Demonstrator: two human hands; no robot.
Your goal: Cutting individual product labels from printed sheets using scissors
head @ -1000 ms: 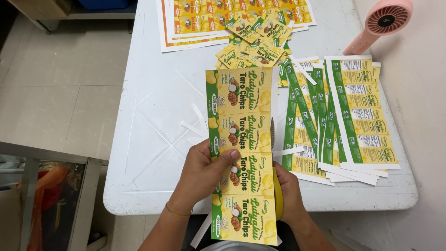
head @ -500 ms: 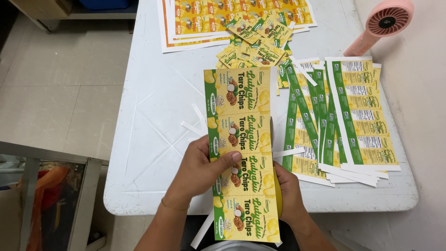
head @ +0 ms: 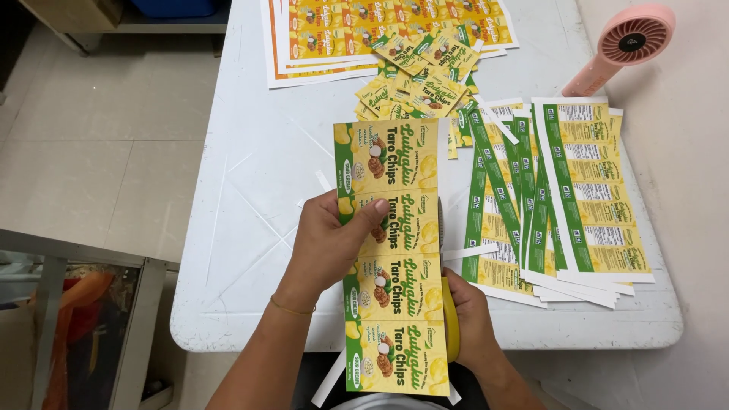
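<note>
A long yellow and green printed label strip (head: 395,250) with several repeated panels hangs over the near table edge. My left hand (head: 334,239) grips its left edge, thumb on the printed face. My right hand (head: 471,323) sits behind the strip's right edge and holds yellow-handled scissors (head: 451,323), whose grey blade shows along that edge. The blade runs up the strip's right side.
On the white table (head: 258,190) lie fanned green and yellow strips (head: 554,205) at right, a pile of small cut labels (head: 418,76), and large uncut yellow sheets (head: 364,30) at the far edge. A pink hand fan (head: 623,45) rests far right. Thin white paper offcuts lie scattered.
The strip has slid a little toward me, and its lower end hangs lower in view. Both hands keep their grip.
</note>
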